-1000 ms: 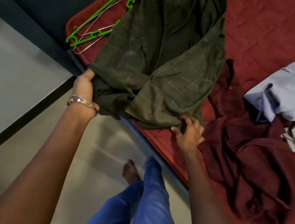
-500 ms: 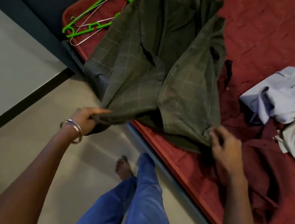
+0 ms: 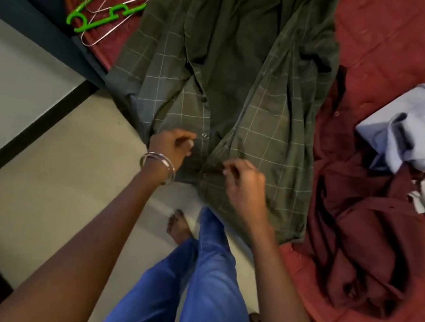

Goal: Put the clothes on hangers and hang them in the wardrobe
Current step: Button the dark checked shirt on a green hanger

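Both hands on green checked shirt (image 3: 276, 132) hem

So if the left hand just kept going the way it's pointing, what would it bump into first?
The left hand points up and right across the green checked shirt, at its buttoned front edge. It would probably meet that shirt fabric first, though how high it hovers is unclear.

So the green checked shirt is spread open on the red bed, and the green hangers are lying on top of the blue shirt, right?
Not quite. The head view shows the green hangers on the red bed beside the green checked shirt, far from the blue shirt.
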